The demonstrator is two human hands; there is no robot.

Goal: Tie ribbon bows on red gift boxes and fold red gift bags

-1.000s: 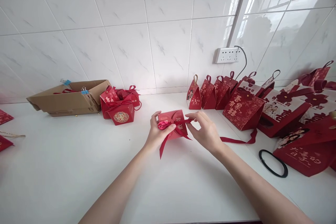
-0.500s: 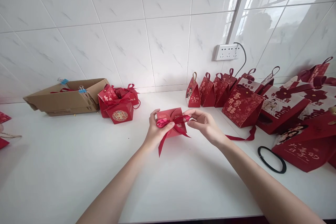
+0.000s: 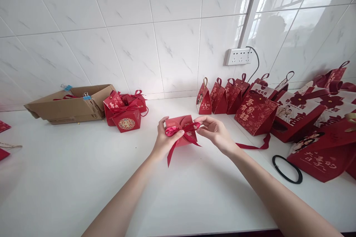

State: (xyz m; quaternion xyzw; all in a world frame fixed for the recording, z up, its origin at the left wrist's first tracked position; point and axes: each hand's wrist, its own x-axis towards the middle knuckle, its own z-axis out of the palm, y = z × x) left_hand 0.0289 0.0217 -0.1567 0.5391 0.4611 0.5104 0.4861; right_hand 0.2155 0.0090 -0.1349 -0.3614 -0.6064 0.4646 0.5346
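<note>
A small red gift box (image 3: 182, 141) sits on the white table in front of me, with a shiny red ribbon bow (image 3: 189, 127) across its top. My left hand (image 3: 164, 137) grips the box's left side, its thumb pressing near the bow's knot and its fingers along the far side. Thumb and forefinger of my right hand (image 3: 213, 131) pinch the right loop of the bow. One ribbon tail hangs down the near side toward the left; another points to the lower right.
Behind on the left stand a cardboard box (image 3: 69, 109) with blue binder clips and several ribboned red boxes (image 3: 125, 113). Many red gift boxes (image 3: 256, 114) crowd the right side. A black ring (image 3: 287, 169) and a loose red ribbon (image 3: 258, 144) lie nearby. A power strip (image 3: 238, 56) is on the tiled wall.
Both hands keep nearly the same hold on the box and bow. The whole view has shifted very slightly.
</note>
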